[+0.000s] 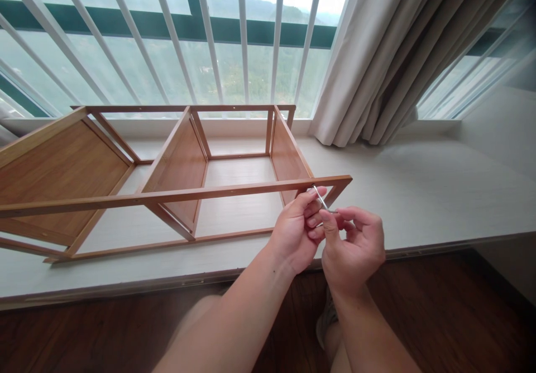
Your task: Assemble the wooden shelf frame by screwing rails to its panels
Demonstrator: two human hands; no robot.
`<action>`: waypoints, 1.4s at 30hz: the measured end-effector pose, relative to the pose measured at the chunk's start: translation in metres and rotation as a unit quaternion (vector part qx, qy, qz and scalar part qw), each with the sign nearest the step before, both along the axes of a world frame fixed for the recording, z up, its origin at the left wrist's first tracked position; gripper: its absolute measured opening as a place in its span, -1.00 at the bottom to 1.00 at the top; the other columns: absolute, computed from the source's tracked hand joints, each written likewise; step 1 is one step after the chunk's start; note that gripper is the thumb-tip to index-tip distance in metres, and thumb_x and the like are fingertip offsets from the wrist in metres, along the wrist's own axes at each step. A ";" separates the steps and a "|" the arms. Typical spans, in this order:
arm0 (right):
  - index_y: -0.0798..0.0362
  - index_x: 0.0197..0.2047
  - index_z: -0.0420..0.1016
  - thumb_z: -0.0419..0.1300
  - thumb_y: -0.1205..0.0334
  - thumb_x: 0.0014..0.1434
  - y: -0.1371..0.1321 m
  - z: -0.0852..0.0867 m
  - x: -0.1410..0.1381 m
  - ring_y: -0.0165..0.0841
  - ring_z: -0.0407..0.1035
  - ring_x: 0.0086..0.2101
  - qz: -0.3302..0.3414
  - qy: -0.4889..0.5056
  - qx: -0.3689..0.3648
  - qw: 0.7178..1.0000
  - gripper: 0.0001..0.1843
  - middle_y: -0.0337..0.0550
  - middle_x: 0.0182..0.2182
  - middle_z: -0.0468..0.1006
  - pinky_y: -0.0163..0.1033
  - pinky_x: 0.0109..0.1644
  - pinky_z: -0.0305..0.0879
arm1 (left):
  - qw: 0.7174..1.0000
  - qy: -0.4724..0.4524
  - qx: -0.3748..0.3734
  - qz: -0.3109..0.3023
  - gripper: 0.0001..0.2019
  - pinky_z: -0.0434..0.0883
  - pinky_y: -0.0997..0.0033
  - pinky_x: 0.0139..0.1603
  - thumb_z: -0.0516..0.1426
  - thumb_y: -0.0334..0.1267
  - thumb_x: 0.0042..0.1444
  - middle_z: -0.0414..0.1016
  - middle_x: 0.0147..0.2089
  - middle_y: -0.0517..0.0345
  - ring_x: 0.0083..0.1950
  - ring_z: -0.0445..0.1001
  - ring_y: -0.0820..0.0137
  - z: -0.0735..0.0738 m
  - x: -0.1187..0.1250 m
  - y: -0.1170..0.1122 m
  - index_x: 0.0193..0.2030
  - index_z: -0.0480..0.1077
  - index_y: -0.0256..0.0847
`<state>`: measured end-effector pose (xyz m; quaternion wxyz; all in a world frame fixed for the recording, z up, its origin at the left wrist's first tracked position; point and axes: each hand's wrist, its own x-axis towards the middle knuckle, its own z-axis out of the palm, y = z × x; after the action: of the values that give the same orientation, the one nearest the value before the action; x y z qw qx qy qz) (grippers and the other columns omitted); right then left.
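Observation:
A wooden shelf frame [176, 194] lies on its side on the pale window ledge [419, 194]. Both hands meet just below the frame's near right corner. My left hand [298, 229] is closed, its thumb and fingers pinching the upper end of a thin L-shaped metal key [323, 201]. My right hand [355, 247] is closed too, its thumb and forefinger pinching the lower end of the same key. The key's tip sits close under the front rail, near the corner; whether it touches the wood is unclear.
White window bars [243, 38] stand behind the ledge. A beige curtain [397, 55] hangs at the right. Dark wooden floor [84, 328] lies below the ledge, with my knees [196, 317] in front of it.

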<state>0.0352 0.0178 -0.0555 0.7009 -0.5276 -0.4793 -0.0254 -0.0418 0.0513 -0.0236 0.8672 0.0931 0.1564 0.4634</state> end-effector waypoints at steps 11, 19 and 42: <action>0.10 -0.40 0.45 0.29 0.08 0.13 -0.002 0.003 -0.002 -0.41 0.35 -0.51 0.004 0.033 -0.078 0.996 -0.75 -0.23 -0.52 0.46 -0.29 -0.41 0.30 | 0.999 0.024 0.018 0.013 -0.73 -0.09 0.66 -0.68 0.30 -0.20 0.00 -0.11 -0.53 0.38 -0.56 -0.09 0.65 -0.001 0.001 -0.001 -0.21 0.48 -0.34; 0.10 -0.43 0.45 0.25 0.11 0.15 -0.005 0.004 -0.001 -0.42 0.32 -0.52 0.027 0.032 -0.098 0.994 -0.76 -0.25 -0.55 0.44 -0.30 -0.43 0.29 | 0.991 0.111 0.060 0.039 -0.61 -0.11 0.63 -0.66 0.33 -0.06 -0.09 -0.08 -0.54 0.38 -0.56 -0.09 0.64 0.003 -0.001 -0.005 -0.21 0.50 -0.31; 0.07 -0.28 0.43 0.30 0.14 0.13 0.000 0.000 0.000 -0.37 0.41 -0.36 -0.005 -0.017 -0.036 0.999 -0.81 -0.18 -0.38 0.47 -0.26 -0.33 0.39 | 0.996 0.084 0.032 0.022 -0.67 -0.04 0.66 -0.68 0.35 -0.14 -0.09 -0.04 -0.58 0.38 -0.58 0.00 0.65 0.003 -0.001 -0.001 -0.25 0.51 -0.34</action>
<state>0.0356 0.0174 -0.0558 0.6733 -0.5542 -0.4889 -0.0211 -0.0424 0.0504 -0.0203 0.8374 0.1557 0.2160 0.4775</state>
